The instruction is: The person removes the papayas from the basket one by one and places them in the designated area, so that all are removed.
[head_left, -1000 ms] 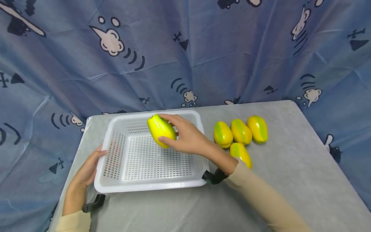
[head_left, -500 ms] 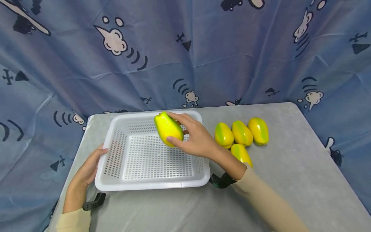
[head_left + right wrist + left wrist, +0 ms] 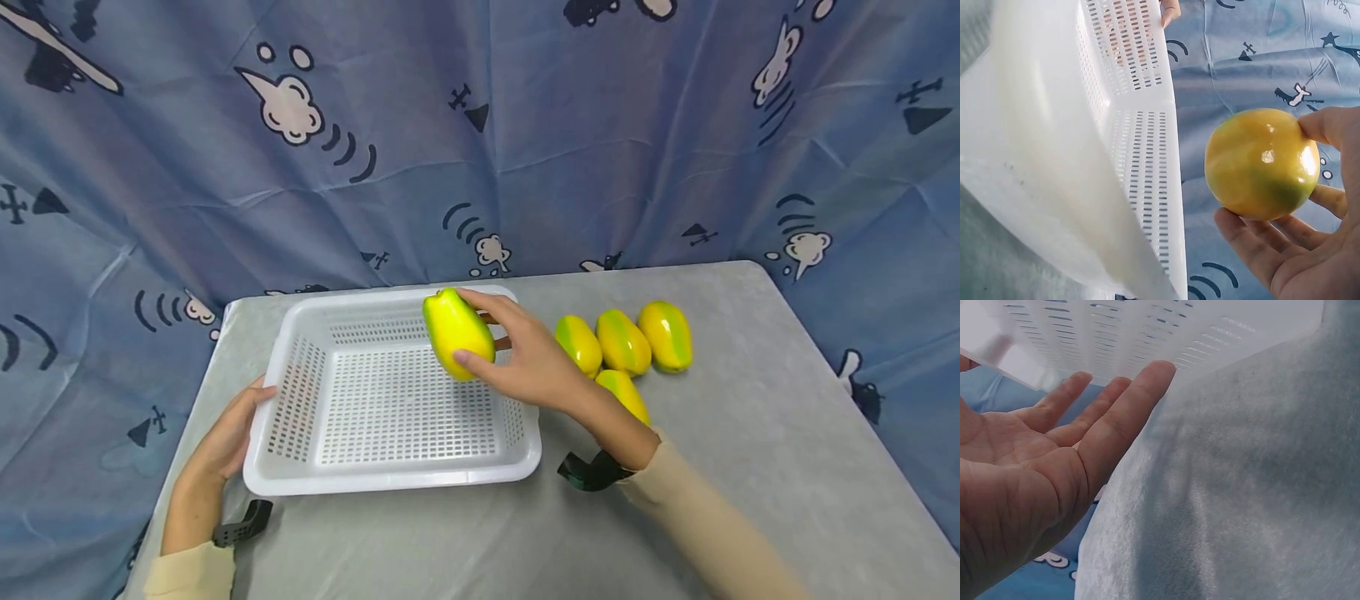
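Observation:
A white plastic basket (image 3: pixel 408 400) with slotted walls and floor stands on the left part of the table. At its left rim, my left hand (image 3: pixel 228 429) grips with the thumb over the edge; in the left wrist view, the long fingers (image 3: pixel 1125 419) reach against its slotted outside. My right hand (image 3: pixel 532 354) holds a glossy yellow-green papaya (image 3: pixel 457 333) above the basket's right half. Thumb and fingertips spread around the fruit (image 3: pixel 1263 164) in the right wrist view. Several similar papayas (image 3: pixel 622 342) lie close together right of the basket, one partly hidden by my right forearm.
The grey-covered table (image 3: pixel 750 433) extends right of the fruit and in front of the basket. A blue patterned curtain (image 3: pixel 420 142) hangs behind the table's back edge. Dark straps sit at both wrists.
My right hand has moved rightward with the papaya, from over the middle of the basket to over its right side. My left hand has stayed at the left rim.

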Available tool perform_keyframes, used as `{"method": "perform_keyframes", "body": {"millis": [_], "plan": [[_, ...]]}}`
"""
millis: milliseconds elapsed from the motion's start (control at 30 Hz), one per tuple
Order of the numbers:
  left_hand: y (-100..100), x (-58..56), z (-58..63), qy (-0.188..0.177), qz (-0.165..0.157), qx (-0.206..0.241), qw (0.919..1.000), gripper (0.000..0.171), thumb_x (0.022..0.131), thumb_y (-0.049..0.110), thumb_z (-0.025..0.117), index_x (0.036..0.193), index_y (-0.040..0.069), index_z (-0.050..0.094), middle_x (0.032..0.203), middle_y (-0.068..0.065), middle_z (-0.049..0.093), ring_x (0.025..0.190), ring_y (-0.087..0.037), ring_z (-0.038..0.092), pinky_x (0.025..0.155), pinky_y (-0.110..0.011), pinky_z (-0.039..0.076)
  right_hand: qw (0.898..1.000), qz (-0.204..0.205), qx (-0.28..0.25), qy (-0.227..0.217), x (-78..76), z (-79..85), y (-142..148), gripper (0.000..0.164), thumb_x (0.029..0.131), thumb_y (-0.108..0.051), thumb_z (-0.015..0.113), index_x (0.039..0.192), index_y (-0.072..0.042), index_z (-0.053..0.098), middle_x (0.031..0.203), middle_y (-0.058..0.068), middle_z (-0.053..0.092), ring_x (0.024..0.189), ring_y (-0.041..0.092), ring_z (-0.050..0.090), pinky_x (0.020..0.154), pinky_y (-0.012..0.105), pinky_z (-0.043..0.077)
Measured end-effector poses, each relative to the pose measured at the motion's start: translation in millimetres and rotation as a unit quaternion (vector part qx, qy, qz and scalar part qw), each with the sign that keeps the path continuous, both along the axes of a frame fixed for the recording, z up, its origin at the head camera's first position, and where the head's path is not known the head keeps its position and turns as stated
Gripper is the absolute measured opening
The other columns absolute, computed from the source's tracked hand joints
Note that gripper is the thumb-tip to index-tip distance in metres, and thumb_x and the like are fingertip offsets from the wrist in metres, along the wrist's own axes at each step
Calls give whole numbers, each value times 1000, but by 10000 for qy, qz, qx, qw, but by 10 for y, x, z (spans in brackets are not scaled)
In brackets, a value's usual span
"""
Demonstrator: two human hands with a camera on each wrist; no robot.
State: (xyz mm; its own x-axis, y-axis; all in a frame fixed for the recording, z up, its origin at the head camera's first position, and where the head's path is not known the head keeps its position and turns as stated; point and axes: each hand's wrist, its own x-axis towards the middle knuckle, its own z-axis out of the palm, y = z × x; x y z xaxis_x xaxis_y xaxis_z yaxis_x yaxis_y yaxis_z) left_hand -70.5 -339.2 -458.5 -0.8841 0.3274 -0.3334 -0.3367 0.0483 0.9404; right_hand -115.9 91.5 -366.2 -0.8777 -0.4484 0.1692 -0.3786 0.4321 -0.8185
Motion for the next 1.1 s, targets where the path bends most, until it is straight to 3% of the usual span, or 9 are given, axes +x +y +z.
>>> {"method": "perform_keyframes", "body": {"millis": [167, 400, 567, 900, 1000, 1100], "plan": [[0, 2, 2, 33, -33, -28, 10000, 70, 116, 37, 26, 170, 10, -9, 146, 5, 43, 122, -5, 61, 96, -33, 57, 9999, -103, -50, -78, 19, -12, 111, 75, 96, -28, 79, 162, -27, 42, 157, -1, 52, 126, 25, 61, 95, 44, 61], [7, -2, 9, -11, 72, -58, 10000, 70, 116, 37, 27, 170, 10, -8, 141, 10, 47, 121, -5, 62, 95, -32, 57, 9997, -245, -50, -25, 33, -58, 243, 74, 98, -30, 77, 163, -27, 41, 155, 3, 55, 127, 26, 62, 97, 47, 60], [13, -1, 13, -26, 101, -102, 9999, 70, 116, 38, 27, 170, 11, -8, 144, 7, 45, 121, -5, 62, 96, -32, 57, 9992, -405, 5, 33, 68, -87, 327, 75, 97, -31, 77, 163, -27, 40, 157, 2, 53, 129, 26, 61, 96, 47, 61], [-11, 11, 27, -5, 37, 65, 10000, 70, 116, 35, 27, 170, 9, -9, 134, 18, 55, 120, -7, 64, 95, -33, 57, 9974, -685, -83, -217, 169, -169, 468, 74, 98, -33, 76, 163, -28, 40, 161, 2, 50, 136, 28, 59, 98, 49, 60], [-1, 5, 23, -37, 31, 51, 10000, 70, 116, 36, 27, 170, 9, -8, 140, 11, 53, 121, -8, 63, 96, -34, 57, 9968, -753, -122, -247, 190, -177, 522, 74, 98, -33, 76, 163, -30, 40, 162, 3, 50, 135, 29, 59, 99, 50, 60], [13, 2, 24, -68, 45, -37, 10000, 70, 116, 37, 27, 170, 10, -8, 154, -11, 42, 122, -7, 62, 96, -35, 57, 9962, -810, -193, -249, 208, -181, 568, 74, 98, -31, 76, 163, -28, 40, 162, 4, 50, 135, 30, 59, 100, 51, 60]]}}
